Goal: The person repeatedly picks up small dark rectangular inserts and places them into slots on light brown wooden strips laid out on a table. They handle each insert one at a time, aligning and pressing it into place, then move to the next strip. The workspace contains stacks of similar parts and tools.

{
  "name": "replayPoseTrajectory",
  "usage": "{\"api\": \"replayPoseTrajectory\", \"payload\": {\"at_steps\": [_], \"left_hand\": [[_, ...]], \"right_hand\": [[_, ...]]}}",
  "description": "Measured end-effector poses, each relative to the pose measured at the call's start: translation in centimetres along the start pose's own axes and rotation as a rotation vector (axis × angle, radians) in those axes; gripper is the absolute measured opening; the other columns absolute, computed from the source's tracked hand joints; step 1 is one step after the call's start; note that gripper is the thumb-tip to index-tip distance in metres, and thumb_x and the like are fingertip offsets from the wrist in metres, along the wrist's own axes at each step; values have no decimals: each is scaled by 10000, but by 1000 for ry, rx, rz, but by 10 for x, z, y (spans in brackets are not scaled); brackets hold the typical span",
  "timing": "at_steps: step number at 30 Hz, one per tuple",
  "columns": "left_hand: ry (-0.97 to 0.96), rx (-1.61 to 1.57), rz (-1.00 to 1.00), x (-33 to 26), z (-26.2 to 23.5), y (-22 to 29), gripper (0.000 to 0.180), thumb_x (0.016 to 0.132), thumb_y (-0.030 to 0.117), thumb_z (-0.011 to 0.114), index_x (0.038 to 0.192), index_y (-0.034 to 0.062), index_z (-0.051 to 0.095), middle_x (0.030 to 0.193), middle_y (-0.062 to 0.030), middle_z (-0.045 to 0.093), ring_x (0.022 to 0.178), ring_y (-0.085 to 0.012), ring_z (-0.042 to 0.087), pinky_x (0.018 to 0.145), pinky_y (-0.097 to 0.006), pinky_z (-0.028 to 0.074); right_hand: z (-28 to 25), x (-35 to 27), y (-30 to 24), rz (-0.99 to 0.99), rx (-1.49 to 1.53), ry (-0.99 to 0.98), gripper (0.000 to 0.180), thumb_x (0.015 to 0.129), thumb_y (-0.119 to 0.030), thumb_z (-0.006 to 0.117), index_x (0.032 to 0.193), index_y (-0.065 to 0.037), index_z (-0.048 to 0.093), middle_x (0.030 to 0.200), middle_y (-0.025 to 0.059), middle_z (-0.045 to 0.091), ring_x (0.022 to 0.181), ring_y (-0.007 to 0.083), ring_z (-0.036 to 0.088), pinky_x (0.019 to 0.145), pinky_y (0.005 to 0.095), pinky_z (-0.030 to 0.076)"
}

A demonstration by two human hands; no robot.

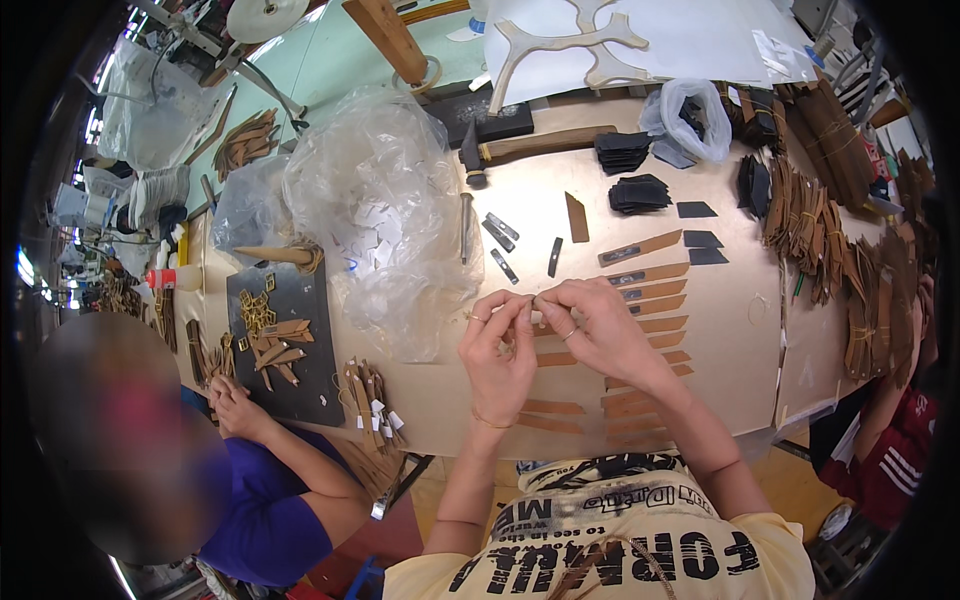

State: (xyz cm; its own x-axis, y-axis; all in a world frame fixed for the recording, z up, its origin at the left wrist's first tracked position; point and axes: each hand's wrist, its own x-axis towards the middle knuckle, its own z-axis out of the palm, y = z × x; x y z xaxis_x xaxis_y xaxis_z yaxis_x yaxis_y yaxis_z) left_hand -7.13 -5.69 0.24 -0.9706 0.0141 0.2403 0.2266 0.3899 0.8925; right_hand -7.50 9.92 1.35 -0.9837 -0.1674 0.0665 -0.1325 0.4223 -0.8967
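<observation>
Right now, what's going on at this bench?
A person holds a small pale piece between both hands, left hand and right hand, fingertips pinching it above the worktable. Rows of brown leather strips lie under and right of the hands, with small metal clips and a hammer beyond. A co-worker's hand rests by a dark tray at left.
</observation>
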Motion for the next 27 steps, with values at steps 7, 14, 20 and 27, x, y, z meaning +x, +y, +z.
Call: {"api": "replayPoseTrajectory", "payload": {"at_steps": [7,14,20,27], "left_hand": [[62,-114,-99,-5,6,-8,98,918,-25,655,1010,-47,684,1014,-72,666,675,-70,558,568,-224,446],[245,-284,-318,1,-8,-30,126,955,30,633,1047,-46,674,1057,-66,654,720,-45,552,586,-221,439],[319,316,-95,18,-26,-39,202,921,17,643,1118,-14,671,1091,-123,649,729,-139,581,637,-271,456],[-315,-202,-279,-32,10,10,250,920,27,668,1167,-12,659,1042,-93,686,856,-133,620,772,-298,499]], "right_hand": [[5,0,1,-44,-78,41,148,950,-162,599,954,-32,670,857,94,683,820,278,636,800,391,416],[-3,-8,3,-16,-97,48,122,947,-143,588,964,-42,654,849,88,667,821,278,626,812,390,415],[-40,-45,12,93,-83,9,108,948,-130,597,983,-39,644,849,85,641,831,272,600,807,384,421],[-57,-96,16,78,19,-140,84,957,-106,613,953,-24,634,846,84,653,823,285,602,776,374,466]]}}
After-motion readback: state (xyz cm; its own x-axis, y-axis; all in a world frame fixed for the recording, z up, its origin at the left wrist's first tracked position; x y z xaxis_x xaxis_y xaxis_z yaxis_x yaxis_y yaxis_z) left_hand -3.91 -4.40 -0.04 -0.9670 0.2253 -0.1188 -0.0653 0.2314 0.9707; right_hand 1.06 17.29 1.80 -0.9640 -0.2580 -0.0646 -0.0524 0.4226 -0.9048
